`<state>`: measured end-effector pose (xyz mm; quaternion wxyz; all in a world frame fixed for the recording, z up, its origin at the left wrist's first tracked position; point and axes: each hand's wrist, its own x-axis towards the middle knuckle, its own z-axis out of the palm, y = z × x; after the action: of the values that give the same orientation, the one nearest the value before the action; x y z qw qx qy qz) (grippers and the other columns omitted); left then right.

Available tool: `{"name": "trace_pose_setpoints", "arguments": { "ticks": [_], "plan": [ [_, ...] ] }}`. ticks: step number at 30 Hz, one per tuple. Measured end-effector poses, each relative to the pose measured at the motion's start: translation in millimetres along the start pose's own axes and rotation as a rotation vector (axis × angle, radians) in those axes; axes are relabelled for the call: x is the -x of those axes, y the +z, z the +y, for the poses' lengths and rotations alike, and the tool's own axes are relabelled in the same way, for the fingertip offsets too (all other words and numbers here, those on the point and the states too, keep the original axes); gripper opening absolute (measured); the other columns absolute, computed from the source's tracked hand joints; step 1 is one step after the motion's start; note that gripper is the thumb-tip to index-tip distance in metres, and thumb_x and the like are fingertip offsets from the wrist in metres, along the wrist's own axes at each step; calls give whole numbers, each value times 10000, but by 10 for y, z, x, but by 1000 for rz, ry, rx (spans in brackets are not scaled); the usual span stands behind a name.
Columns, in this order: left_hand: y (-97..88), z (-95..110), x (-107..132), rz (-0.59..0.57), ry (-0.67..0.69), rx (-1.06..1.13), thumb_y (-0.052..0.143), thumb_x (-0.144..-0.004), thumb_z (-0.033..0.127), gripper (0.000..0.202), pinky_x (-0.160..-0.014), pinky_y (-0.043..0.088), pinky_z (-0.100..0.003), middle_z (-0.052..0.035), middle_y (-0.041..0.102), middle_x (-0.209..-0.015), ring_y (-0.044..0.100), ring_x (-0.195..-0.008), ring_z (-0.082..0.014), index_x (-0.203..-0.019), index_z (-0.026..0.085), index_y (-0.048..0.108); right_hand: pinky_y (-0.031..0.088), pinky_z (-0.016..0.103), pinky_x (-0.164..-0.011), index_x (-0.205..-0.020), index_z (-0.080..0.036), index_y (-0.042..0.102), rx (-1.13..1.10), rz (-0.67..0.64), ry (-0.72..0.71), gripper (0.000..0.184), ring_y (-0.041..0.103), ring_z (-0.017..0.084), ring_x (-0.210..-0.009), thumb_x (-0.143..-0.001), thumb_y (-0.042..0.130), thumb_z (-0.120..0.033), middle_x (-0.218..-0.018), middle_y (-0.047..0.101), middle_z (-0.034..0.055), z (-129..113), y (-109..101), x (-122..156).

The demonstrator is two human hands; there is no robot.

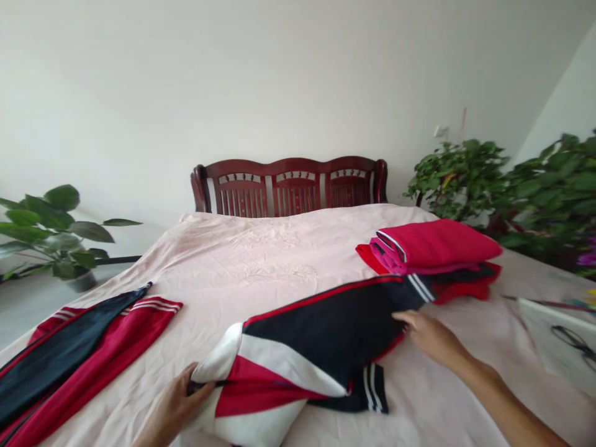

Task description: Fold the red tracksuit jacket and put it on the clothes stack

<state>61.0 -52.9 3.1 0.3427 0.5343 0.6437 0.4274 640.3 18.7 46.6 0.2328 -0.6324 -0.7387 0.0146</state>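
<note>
Because the left hand [172, 411] is clamped on the white-and-red hem of a tracksuit top [316, 335], the garment lies drawn out across the pink bedspread [223, 279], while the open right hand [435, 340] flattens its black panel, a folded red stack [431, 248] just beyond that grip.

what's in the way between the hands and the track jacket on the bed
Nothing visible: the right hand rests on the black part of the track jacket, and the left hand holds its white and red end.
</note>
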Motion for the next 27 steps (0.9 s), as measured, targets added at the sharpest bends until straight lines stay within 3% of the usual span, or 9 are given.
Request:
{"name": "trace_pose_setpoints", "arguments": {
  "ticks": [2,6,9,13,17,20,23,25,27],
  "plan": [
    [-35,-18,-93,-14,-25,-8,802,-582,556,460,-624,550,-297,-41,731,-744,692,-747,-279,-838,184,713,530,350,-934,-1031,-246,736,-122,-91,167,451,704,228,-1005,-715,428,-151,-1045,762,39,218,198,127],
    [-50,273,-256,-108,-248,199,787,-658,543,515,-755,582,-324,-63,769,-998,705,-963,-299,-1041,204,719,540,363,-856,-1164,-247,685,-157,85,429,426,713,254,-976,-870,389,-335,-1096,754,55,202,177,-35],
    [69,493,-306,-219,-449,511,808,-684,484,593,-855,586,-402,-86,764,-1091,713,-1011,-306,-1189,207,670,496,371,-913,-1295,-228,614,-36,74,327,457,683,268,-1061,-919,388,-355,-1193,720,92,-108,154,-393],
    [264,569,-267,-473,-546,694,814,-706,441,562,-939,554,-456,-110,780,-1028,726,-992,-325,-1176,159,688,472,394,-916,-1464,-186,445,174,-199,325,576,645,293,-1143,-929,467,-398,-1298,655,167,-339,365,-810],
    [328,549,-193,-679,-675,686,777,-740,481,488,-961,535,-413,-148,784,-938,725,-993,-317,-1037,97,734,486,342,-818,-1190,-229,664,195,-350,315,374,686,266,-1045,-904,520,-422,-1148,728,111,-272,508,-1037],
    [285,574,-128,-655,-542,646,782,-733,444,455,-890,552,-398,-134,779,-936,728,-933,-303,-1047,120,724,470,325,-755,-997,-227,700,236,-364,266,240,702,269,-956,-863,574,-380,-1004,753,89,-281,467,-1079],
    [187,630,-20,-473,-257,458,789,-706,414,486,-783,555,-357,-88,762,-964,710,-870,-283,-1122,182,692,449,359,-774,-1016,-217,672,310,-292,201,212,687,302,-992,-886,520,-288,-1011,742,122,-389,402,-998],
    [126,659,87,-351,-53,268,784,-690,419,478,-808,535,-330,-68,740,-993,680,-917,-277,-1108,204,693,445,370,-769,-1035,-217,656,372,-231,153,233,694,308,-965,-909,462,-244,-968,743,128,-455,373,-896],
    [110,669,217,-335,131,136,768,-692,427,440,-866,508,-312,-60,715,-1040,642,-995,-275,-1075,223,697,453,357,-714,-1037,-215,647,389,-111,173,244,710,293,-851,-921,436,-258,-878,743,116,-475,328,-780]
  ]
}}
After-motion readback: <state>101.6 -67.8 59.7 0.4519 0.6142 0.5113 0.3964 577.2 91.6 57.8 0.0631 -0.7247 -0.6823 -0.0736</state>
